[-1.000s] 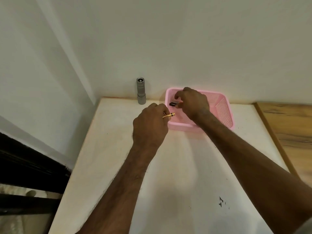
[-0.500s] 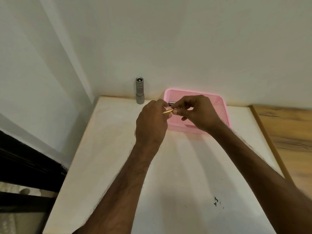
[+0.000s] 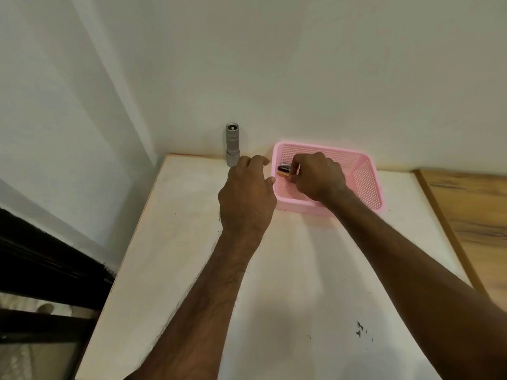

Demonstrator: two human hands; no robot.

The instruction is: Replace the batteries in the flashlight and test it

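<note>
A grey flashlight (image 3: 232, 145) stands upright on the white table (image 3: 192, 242), against the wall at the back. To its right sits a pink mesh basket (image 3: 365, 185). My right hand (image 3: 318, 178) reaches into the basket and pinches a copper-ended battery (image 3: 283, 174) low over the basket floor. A black battery (image 3: 284, 168) lies just behind it in the basket. My left hand (image 3: 247, 193) hovers between the flashlight and the basket's left rim, fingers loosely curled and holding nothing.
A wooden surface (image 3: 472, 215) adjoins the table on the right. The table's left edge drops off beside a dark frame (image 3: 49, 264). Small dark specks (image 3: 359, 329) mark the tabletop near the front.
The battery passed from my left hand to my right hand, which then carried it down into the basket. My left hand has let go and shifted slightly left.
</note>
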